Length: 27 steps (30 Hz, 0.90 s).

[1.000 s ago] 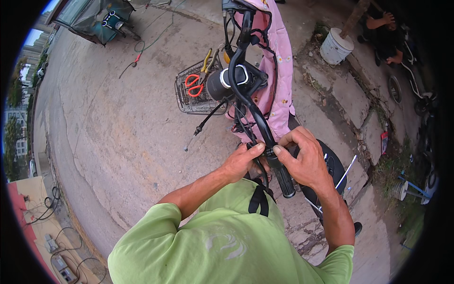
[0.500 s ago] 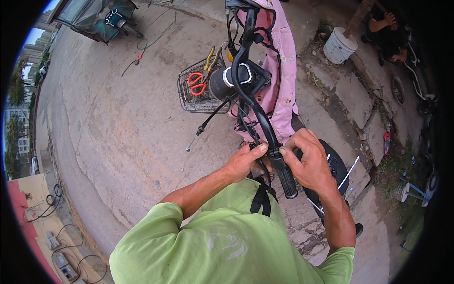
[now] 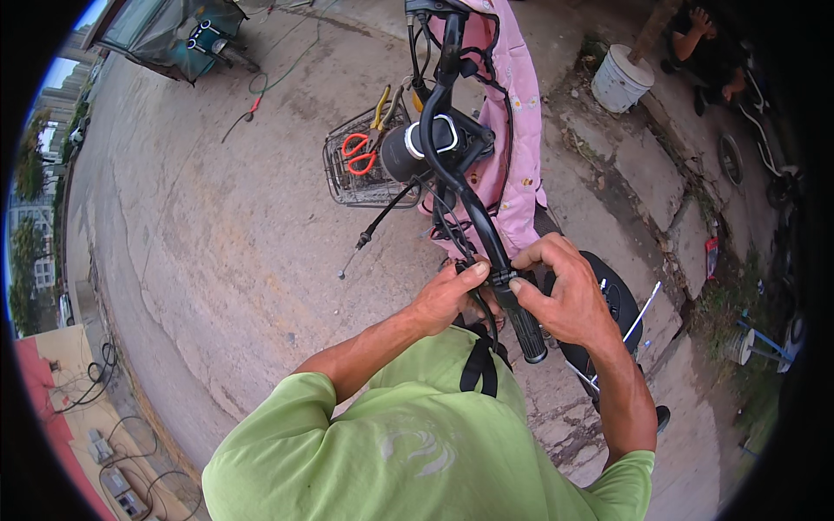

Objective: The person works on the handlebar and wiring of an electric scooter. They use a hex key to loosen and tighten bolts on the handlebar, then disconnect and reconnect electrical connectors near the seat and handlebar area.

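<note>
Black handlebars (image 3: 477,214) of a two-wheeler run toward me and end in a ribbed rubber grip (image 3: 527,334). My left hand (image 3: 452,293) is closed around the brake lever (image 3: 488,314) at its pivot end, its thumb lying on top beside the bar. Across the bar, my right hand (image 3: 560,282) pinches the black clamp (image 3: 503,277) just above the grip between thumb and bent forefinger. The undersides of the lever and clamp are hidden by my fingers. A cable (image 3: 372,232) with a bare metal end sticks out to the left of the bars.
A wire basket (image 3: 334,165) at the front carries orange-handled scissors (image 3: 358,154) and yellow-handled pliers (image 3: 380,113). A pink padded cover (image 3: 519,148) drapes beside the bars. A white bucket (image 3: 622,80) stands at the upper right, near another person (image 3: 708,61).
My right forefinger has straightened slightly and reaches over the clamp, while the thumb has shifted a little lower. My left hand keeps its hold. The view has moved marginally.
</note>
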Motion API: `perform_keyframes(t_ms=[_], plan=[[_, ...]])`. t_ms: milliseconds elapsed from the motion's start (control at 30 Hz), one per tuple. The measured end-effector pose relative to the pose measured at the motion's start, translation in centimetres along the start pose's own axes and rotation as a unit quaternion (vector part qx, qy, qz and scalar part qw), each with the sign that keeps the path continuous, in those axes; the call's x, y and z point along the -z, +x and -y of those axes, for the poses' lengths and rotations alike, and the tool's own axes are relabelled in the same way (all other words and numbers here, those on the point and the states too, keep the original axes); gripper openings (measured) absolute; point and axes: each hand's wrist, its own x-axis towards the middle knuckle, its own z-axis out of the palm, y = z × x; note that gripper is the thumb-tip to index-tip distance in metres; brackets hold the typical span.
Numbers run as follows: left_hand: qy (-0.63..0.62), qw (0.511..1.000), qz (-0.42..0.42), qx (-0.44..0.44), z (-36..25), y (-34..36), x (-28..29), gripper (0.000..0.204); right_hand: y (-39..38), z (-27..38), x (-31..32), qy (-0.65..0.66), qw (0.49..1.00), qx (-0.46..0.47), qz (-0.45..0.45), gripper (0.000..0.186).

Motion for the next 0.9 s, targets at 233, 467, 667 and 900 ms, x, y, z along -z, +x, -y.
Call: perform_keyframes(t_ms=[233, 467, 667, 900], plan=[[-0.013, 1.000, -0.004, 0.002, -0.5, -0.2, -0.5, 0.047, -0.1, -0.5, 0.3, -0.026, 0.999, 0.022, 0.020, 0.015], [0.000, 0.999, -0.036, -0.016, -0.8, -0.1, -1.3, 0.046, -0.2, -0.5, -0.2, -0.034, 0.999, 0.016, -0.019, 0.015], [0.003, 1.000, -0.013, -0.007, -0.3, 0.1, -0.6, 0.048, -0.3, -1.4, 0.0, 0.064, 0.998, 0.006, 0.008, 0.015], [0.010, 0.999, -0.044, -0.026, -0.6, 0.1, -1.4, 0.048, -0.3, -1.3, 0.4, -0.055, 0.998, 0.020, 0.019, 0.016]])
